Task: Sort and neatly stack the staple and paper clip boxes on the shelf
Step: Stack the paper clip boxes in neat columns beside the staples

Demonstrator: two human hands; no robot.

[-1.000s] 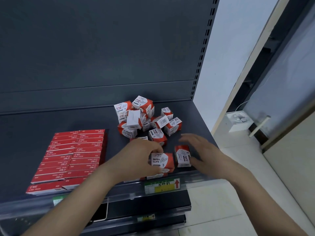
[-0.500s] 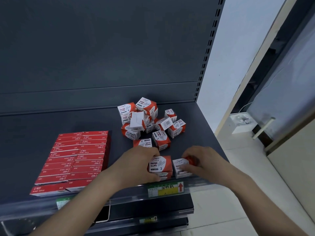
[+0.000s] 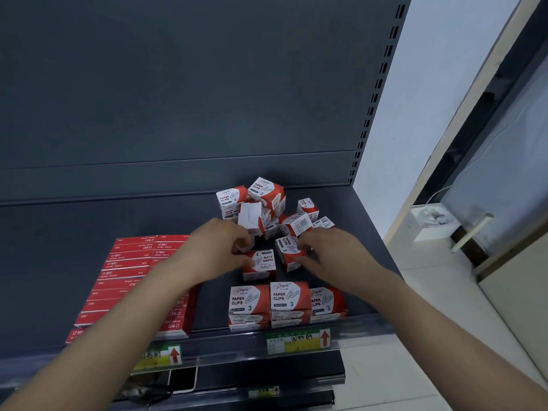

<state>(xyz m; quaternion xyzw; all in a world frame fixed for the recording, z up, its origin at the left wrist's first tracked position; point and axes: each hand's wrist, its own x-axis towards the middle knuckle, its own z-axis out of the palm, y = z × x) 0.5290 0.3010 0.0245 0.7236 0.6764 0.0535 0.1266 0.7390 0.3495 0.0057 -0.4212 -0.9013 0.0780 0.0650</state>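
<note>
staple boxes [image 3: 133,280] lower left: stacked flat, look done | front row [image 3: 289,301] of clip boxes, lower centre: 3 wide, 2 high at least | loose pile [image 3: 267,203] mid-frame on shelf [image 3: 89,221]: most still unsorted | L hand [image 3: 213,253] grips clip box [image 3: 262,262] | R hand [image 3: 329,253] pinches next box [image 3: 287,250] just beside it

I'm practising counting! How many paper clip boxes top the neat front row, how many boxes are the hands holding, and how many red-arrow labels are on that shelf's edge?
Front-row top boxes: 3
Held boxes: 2
Red-arrow labels: 2
Total: 7
</note>
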